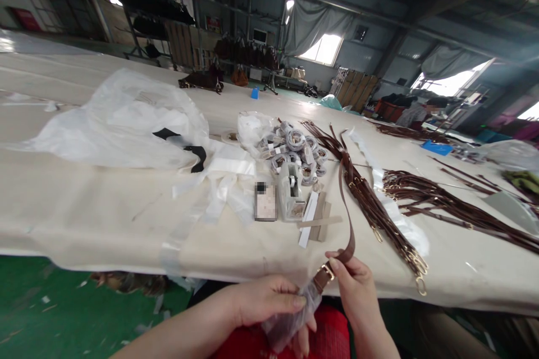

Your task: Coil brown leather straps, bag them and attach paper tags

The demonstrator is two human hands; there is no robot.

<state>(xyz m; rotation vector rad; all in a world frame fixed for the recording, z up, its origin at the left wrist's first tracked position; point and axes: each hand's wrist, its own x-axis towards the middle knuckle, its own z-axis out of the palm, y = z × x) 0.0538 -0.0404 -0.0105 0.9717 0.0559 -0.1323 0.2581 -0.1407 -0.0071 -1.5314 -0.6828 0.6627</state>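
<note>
Gripping brown strap [346,224], seemingly plastic-wrapped: both hands [269,300].

Left of the tape dispenser [290,193], bare tabletop [84,207] is lying open; behind it tape rolls [295,148] are crowding, and right of it brown straps [370,201] are blocking passage.
</note>
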